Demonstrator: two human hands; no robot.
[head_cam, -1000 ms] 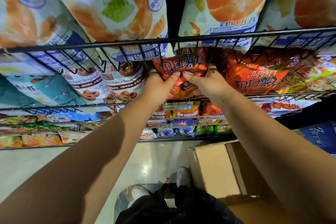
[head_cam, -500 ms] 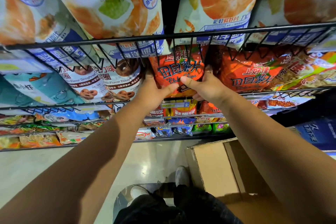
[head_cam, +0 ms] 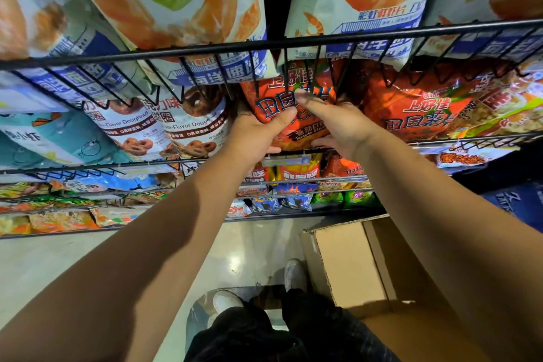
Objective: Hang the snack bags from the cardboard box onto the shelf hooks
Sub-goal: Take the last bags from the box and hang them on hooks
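Observation:
A red tomato-flavour chip bag hangs under the black wire hooks of the middle shelf row. My left hand grips the bag's left edge with the thumb across its front. My right hand grips its right side, thumb laid over the printed letters. The bag's top edge is hidden behind the wire bars, so I cannot tell whether it sits on a hook. The cardboard box stands open on the floor at the lower right, beside my feet.
More red chip bags hang to the right, doughnut snack bags to the left, large shrimp-chip bags above. Lower wire rows hold small packets. The pale floor stretches left of my shoes.
Both hands have pushed the red bag upward and deeper under the hooks. My thumbs now lie higher on its front.

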